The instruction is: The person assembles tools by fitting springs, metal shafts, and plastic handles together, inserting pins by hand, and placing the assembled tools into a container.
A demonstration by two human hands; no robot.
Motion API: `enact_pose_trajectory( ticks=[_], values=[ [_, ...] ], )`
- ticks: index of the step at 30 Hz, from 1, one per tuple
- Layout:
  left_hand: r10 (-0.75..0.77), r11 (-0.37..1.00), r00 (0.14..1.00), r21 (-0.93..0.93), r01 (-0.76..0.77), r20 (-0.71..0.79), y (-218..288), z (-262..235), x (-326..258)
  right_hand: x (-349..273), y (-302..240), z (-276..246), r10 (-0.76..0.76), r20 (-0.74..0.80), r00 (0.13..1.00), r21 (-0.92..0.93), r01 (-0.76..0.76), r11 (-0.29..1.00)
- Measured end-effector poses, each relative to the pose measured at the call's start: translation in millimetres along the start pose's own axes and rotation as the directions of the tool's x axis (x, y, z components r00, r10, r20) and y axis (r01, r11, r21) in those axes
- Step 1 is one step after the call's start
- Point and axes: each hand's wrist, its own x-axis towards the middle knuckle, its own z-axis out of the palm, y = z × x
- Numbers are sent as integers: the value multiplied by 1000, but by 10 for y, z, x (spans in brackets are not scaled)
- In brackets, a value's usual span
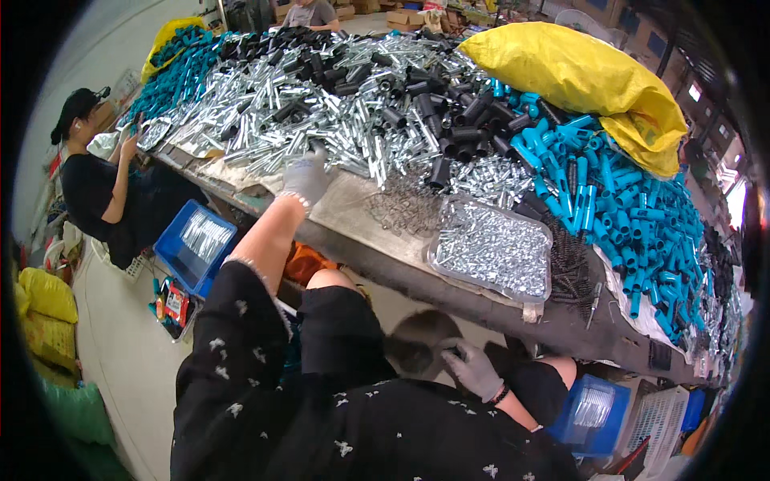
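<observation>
My left hand [306, 178], in a pale grey work glove, reaches over the table's near edge to the front of a heap of silver metal tubes [269, 144]. Its fingertips point into the heap and are partly hidden, so their grip does not show. Over my lap is my right hand [473, 370], gloved in the same grey, with its fingers curled together. A small dark bit shows at its fingertips, too small to name. Right of my left hand lie thin wire springs [405, 204] and a clear plastic tray [431, 258] full of small silver metal parts.
Black tubes [473, 120], teal plastic sleeves [642, 232] and dark springs [569, 268] cover the table's right side. A yellow sack [561, 72] lies on the heap. Blue bins [170, 250] with silver parts flank me. Another person [96, 176] works at the left.
</observation>
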Motion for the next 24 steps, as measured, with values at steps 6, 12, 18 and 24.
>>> enact_pose_trajectory(
  ticks=[6, 12, 18, 24],
  values=[
    [155, 988, 976, -2, -156, 155, 25, -5, 451, -366, 137, -236, 13, -129, 992, -119, -28, 992],
    [13, 816, 988, -569, -98, -152, 479, -237, 1012, -381, 597, -308, 177, -51, 983, -92, -181, 979],
    [-70, 991, 992, 104, 80, -103, 155, 423, 2005, -127, 644, -159, 18, 0, 1000, -326, -17, 945],
    [5, 993, 983, -115, -27, -186, 716, 198, 1597, -266, 592, -363, 110, 27, 994, -346, -94, 933]
  ],
)
